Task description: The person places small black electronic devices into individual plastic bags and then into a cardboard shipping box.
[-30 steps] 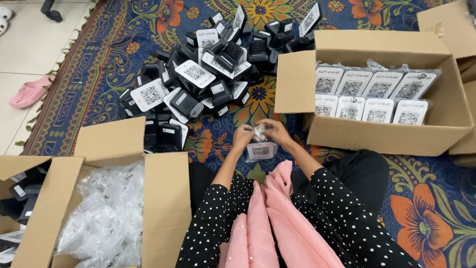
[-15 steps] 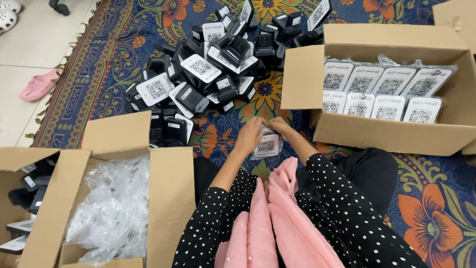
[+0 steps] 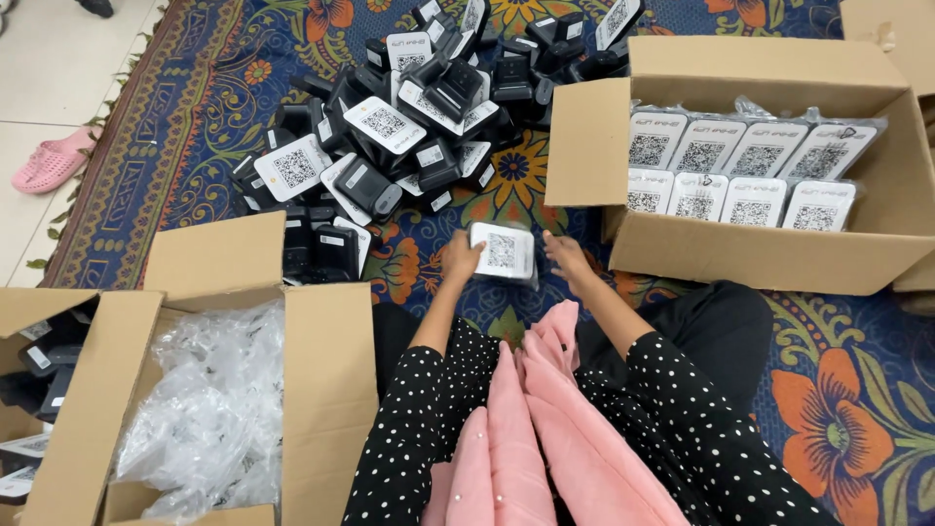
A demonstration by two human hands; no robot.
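Observation:
My left hand grips the left edge of a small white-faced card stand in a clear bag, held flat just above the patterned carpet. My right hand is at the bag's right side, fingers spread, touching its edge. Beyond the hands lies a heap of black stands with white square-patterned faces. To the right an open cardboard box holds two rows of bagged stands standing on edge.
At my left an open cardboard box is filled with clear plastic bags. Another box at the far left holds black parts. A pink slipper lies on the pale tiled floor. A pink scarf hangs over my lap.
The bagged stand has been turned from an upright bundle between both hands to lying flat with its white face up. My right hand has loosened to the bag's edge.

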